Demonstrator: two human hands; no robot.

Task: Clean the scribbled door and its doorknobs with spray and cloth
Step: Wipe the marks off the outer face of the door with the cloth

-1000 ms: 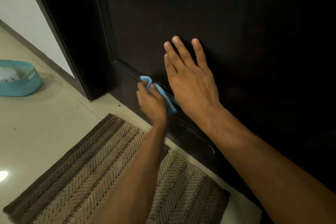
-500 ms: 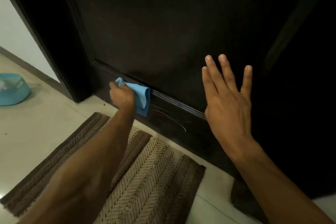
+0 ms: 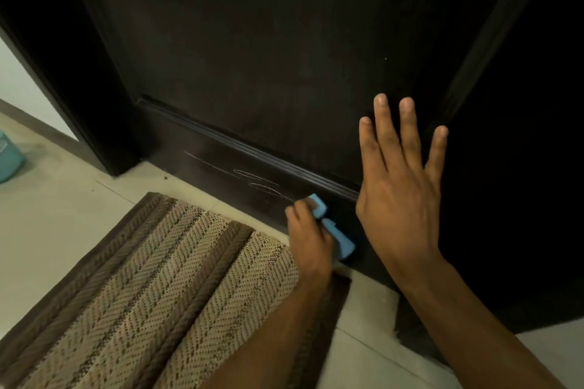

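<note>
Mat (image 3: 164, 287) before door (image 3: 268, 57).

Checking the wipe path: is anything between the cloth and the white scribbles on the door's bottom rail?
Nothing visible. The left hand holds the blue cloth against the rail, beside the scribbles; bare door between.

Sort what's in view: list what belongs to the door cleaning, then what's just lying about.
In the job: door, white scribbles, blue cloth, left hand gripping it, right hand flat on door.
Lying about: woven mat, teal tub.
</note>
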